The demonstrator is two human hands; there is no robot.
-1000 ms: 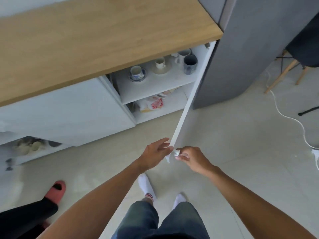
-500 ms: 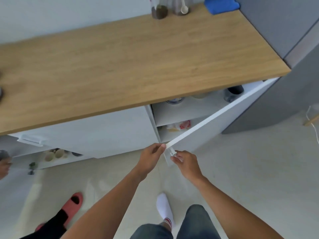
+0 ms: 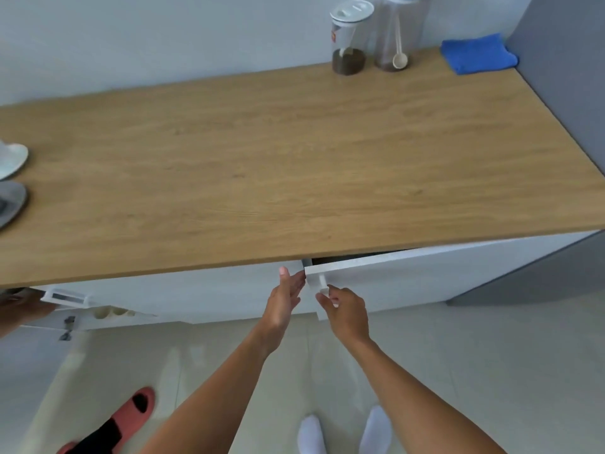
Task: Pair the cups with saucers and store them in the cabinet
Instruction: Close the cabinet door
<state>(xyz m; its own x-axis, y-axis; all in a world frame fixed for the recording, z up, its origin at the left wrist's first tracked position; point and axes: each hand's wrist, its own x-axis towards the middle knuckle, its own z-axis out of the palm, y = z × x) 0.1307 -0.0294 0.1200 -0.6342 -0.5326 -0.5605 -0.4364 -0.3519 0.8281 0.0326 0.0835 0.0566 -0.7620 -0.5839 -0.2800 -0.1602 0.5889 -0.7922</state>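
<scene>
Under the wooden table (image 3: 294, 158), the white cabinet door (image 3: 425, 273) stands slightly ajar. The right hand (image 3: 347, 311) pinches its small handle (image 3: 322, 283) with the fingertips. The left hand (image 3: 284, 299), fingers straight, lies against the door's free edge. A lidded jar (image 3: 348, 37), a taller jar (image 3: 397, 27) and a blue cloth (image 3: 478, 54) sit at the table's far right.

Cabinet door (image 3: 425, 273): nearly closed, shelves behind hidden. White dish (image 3: 11, 160) and grey dish (image 3: 11, 203): cut off at left edge. Pale items (image 3: 109, 312) in left compartment: blurred.
</scene>
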